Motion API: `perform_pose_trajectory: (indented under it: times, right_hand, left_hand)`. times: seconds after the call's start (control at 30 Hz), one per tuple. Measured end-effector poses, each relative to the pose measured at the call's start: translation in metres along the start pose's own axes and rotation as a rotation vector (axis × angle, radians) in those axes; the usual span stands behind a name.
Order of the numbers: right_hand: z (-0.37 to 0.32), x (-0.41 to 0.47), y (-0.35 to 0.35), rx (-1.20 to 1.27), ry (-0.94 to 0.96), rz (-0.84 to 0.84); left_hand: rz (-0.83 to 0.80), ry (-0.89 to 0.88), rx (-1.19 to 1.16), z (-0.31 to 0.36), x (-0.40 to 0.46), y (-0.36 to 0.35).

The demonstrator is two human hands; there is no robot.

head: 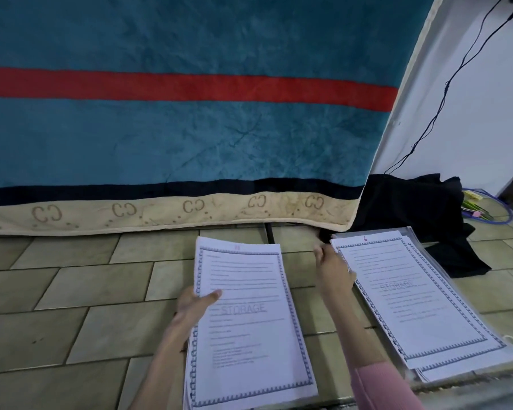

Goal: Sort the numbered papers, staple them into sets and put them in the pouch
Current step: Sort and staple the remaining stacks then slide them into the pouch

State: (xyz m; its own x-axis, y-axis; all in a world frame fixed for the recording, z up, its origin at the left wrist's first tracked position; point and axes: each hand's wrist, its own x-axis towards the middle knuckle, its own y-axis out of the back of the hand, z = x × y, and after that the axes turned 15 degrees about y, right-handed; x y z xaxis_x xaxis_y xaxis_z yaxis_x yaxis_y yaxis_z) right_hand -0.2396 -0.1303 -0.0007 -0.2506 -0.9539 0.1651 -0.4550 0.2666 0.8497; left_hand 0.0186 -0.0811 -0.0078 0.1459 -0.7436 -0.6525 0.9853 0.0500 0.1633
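Clearly the main risk is pages slipping out of order. The left hand (194, 303) pinches the held stack (246, 321) at its left edge, thumb on top, so the sheets fan away from that grip and could slide apart. The right hand (332, 269) touches the left edge of the sorted pile (415, 300), numbered 6, on a clear pouch (508, 341) on the floor (71, 285); whether its fingers pinch a sheet I cannot tell. A nudge there could skew the pile.
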Motion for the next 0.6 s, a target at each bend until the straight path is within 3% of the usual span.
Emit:
perform_pose_trajectory:
  times: [0.2,0.33,0.43,0.5,0.6]
  right_hand:
    - [0.023,-0.029,-0.038,-0.346,0.094,-0.161]
    - [0.024,-0.028,-0.036,-0.34,0.111,-0.188]
    - [0.025,-0.026,-0.025,-0.153,0.068,-0.189]
    - [0.035,-0.02,-0.007,0.022,0.028,-0.085]
    - [0.076,0.0,0.033,0.048,-0.028,0.079]
  left_hand:
    - [0.289,-0.112,0.065,0.001,-0.003,-0.007]
    - [0.435,-0.114,0.24,-0.003,0.0,-0.012]
    - [0.639,-0.113,0.461,-0.001,0.004,-0.025]
    - [0.57,-0.208,0.365,0.01,-0.002,-0.051]
    - [0.182,-0.184,0.123,0.031,-0.024,-0.115]
